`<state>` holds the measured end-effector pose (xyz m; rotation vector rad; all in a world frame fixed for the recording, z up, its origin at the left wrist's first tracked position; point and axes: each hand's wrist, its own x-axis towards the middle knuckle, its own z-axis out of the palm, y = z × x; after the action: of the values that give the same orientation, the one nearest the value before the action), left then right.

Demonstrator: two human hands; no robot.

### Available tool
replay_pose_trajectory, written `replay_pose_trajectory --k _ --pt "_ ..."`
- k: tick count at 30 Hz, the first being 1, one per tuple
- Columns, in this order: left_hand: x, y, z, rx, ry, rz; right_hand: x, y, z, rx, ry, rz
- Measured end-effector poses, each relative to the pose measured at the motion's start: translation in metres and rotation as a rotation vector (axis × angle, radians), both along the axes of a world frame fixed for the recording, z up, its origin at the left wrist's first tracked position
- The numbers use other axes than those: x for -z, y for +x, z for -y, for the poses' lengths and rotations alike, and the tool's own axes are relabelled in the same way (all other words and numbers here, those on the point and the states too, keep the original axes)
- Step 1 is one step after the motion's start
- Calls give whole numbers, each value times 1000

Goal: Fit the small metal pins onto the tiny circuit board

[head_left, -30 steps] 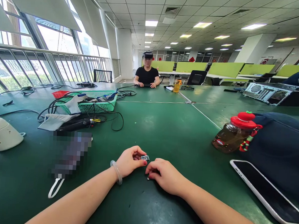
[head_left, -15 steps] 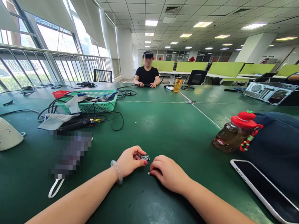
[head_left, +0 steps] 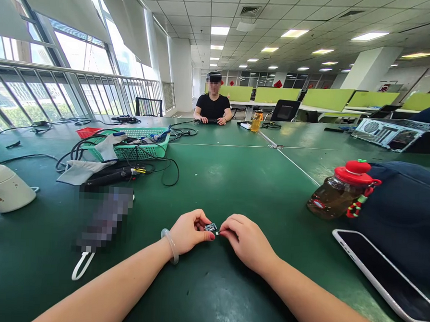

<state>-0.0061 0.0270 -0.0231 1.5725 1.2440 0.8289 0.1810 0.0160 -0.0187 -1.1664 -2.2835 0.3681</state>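
Observation:
Between thumb and fingers, my left hand (head_left: 191, 232) pinches a small circuit board (head_left: 210, 227) with dark and silvery parts on its face. A pale bracelet circles the left wrist. My right hand (head_left: 245, 239) is closed in a pinch on a tiny white piece (head_left: 217, 233), too small to name. That piece sits right at the board's lower right corner; I cannot tell whether the two touch. Both hands are just above the green table (head_left: 208, 295), close together.
To the left are a blurred dark object (head_left: 106, 218) with a white strap, a beige device (head_left: 6, 188), and a green basket (head_left: 139, 152) with cables. At right stand a red-lidded bottle (head_left: 338, 191), a tablet (head_left: 378, 270) and a dark bag (head_left: 407, 204). Opposite sits a person (head_left: 213, 103).
My right hand has risen slightly and brought the white piece up to the board's corner. In my left hand, the board shows more of its face.

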Motion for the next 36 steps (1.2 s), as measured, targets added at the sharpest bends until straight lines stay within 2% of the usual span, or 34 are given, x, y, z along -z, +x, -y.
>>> replay_pose_trajectory --k 8,16,25,30,36 --pt "-3 5 8 54 66 -155 3 -7 3 -7 2 -19" --pt "-3 5 9 62 75 -156 5 -8 4 -4 30 -35" --pt "-5 4 5 20 34 -16 2 -4 4 30 43 -62" --pt "-4 4 4 32 -27 119 1 -3 3 89 0 -10" --pt "-3 4 5 45 -93 198 1 -5 6 83 27 3"
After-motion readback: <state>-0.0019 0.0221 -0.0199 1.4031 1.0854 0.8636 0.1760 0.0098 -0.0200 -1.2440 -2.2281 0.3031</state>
